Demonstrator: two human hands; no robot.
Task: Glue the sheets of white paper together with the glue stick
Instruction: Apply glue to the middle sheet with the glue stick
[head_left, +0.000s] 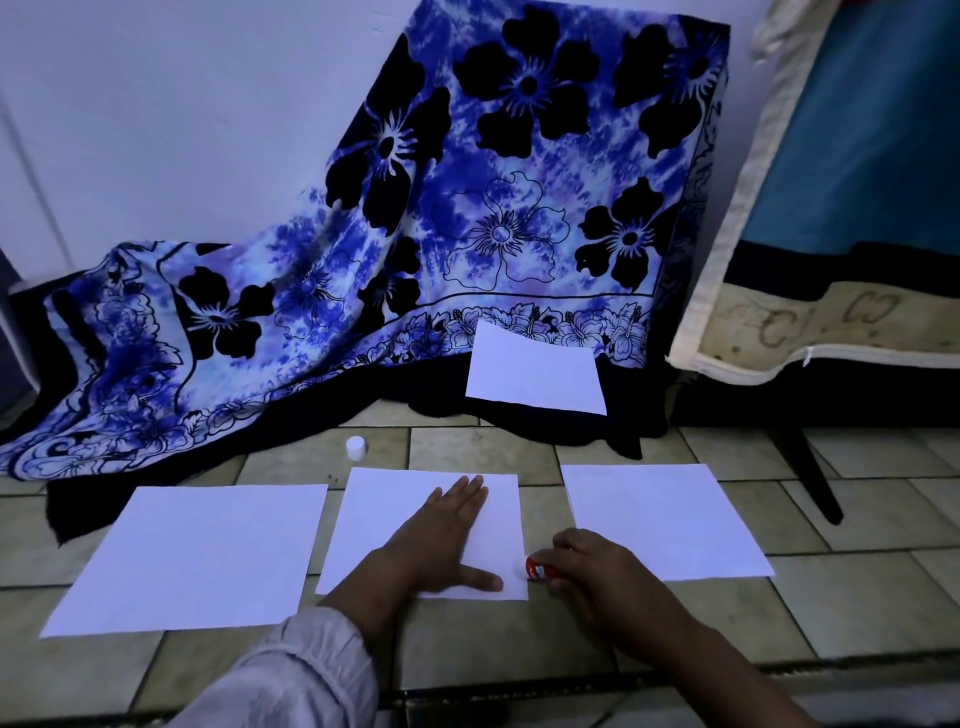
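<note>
Left hand (441, 540) flat, fingers spread, pinning middle sheet (395, 519) on floor. Right hand (597, 566) fingers gripping glue stick (537, 567) at sheet's right edge. Run glue along edge w/ 1 steady stroke.

left hand (441, 540) flat, right hand (597, 571) gripping

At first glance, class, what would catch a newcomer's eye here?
The blue flowered cloth draped at the back dominates. On the tiled floor before it lie white sheets of paper; the left hand presses flat on the middle sheet while the right hand holds a red glue stick at its near right corner.
</note>
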